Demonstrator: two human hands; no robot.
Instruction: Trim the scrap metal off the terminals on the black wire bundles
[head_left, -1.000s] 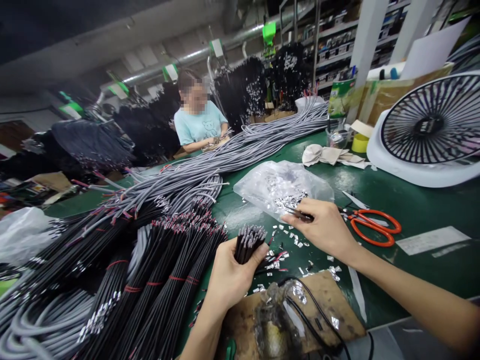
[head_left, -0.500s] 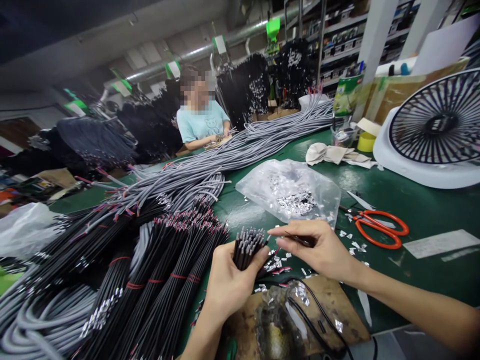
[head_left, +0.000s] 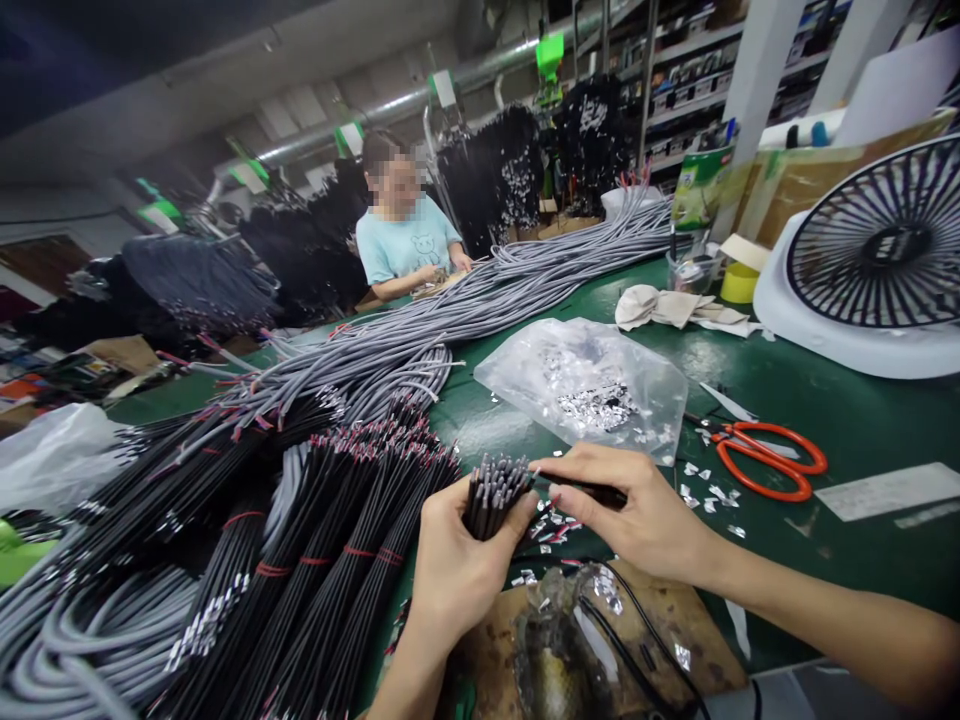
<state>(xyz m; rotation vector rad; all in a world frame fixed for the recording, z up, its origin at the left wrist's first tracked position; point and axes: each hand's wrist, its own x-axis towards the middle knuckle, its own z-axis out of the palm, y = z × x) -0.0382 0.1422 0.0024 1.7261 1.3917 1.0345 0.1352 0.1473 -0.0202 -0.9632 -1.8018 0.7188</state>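
Observation:
My left hand [head_left: 469,560] is wrapped round an upright bundle of black cables [head_left: 496,495] with grey tips. Close to its right side, my right hand [head_left: 637,505] is closed on a dark slim tool [head_left: 606,493], whose kind I cannot make out. The right fingertips are beside the bundle's upper edge; whether they touch a cable I cannot tell. Below both hands, a stained brown board [head_left: 495,630] carries a lumpy dark object [head_left: 559,650] and a looped black cord [head_left: 645,640]. Small silvery foil pieces [head_left: 551,530] lie scattered between the hands and the board.
Banded black cable bundles [head_left: 337,570] and grey cables [head_left: 480,290] fill the left and back. A clear bag of foil pieces [head_left: 592,385] lies ahead. Orange-handled scissors [head_left: 772,460], a white fan [head_left: 847,300] and a cloth [head_left: 675,308] are rightward. A person [head_left: 409,235] sits opposite.
My right hand has shifted slightly left and down against the bundle, and the tool shows less. The left hand keeps its hold. The view has shifted slightly.

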